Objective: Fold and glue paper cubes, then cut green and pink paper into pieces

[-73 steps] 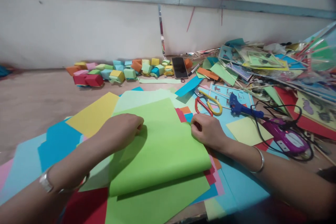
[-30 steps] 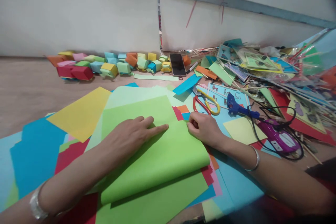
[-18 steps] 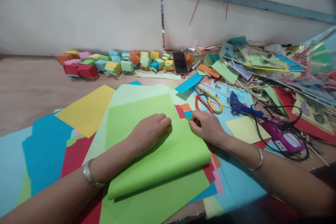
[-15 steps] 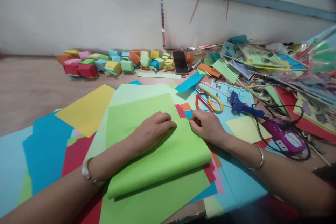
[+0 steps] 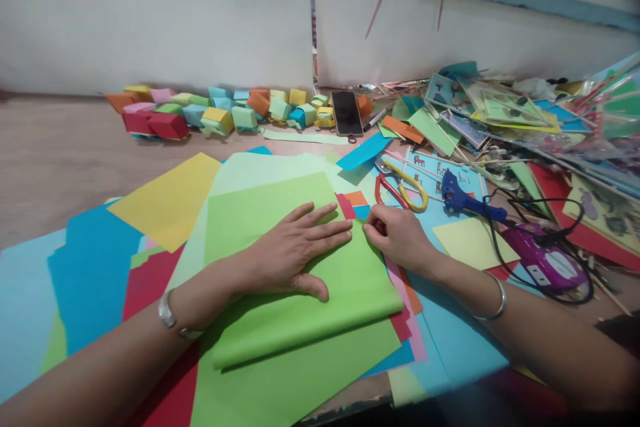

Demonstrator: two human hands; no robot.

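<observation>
Across the folded green sheet (image 5: 355,287), atop layered coloured papers (image 5: 167,203), laid the left hand (image 5: 285,247) flat and wide, unlike its bent pose half a second earlier; kept the right hand (image 5: 397,235) pinched narrow on the sheet's right edge, near the scissors (image 5: 409,178).

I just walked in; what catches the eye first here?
The bright green sheet in the middle, its near side curled over, the left hand spread on it and the right hand at its right edge. Beyond it, colourful paper blocks line the wall; scissors lie to the right.
</observation>
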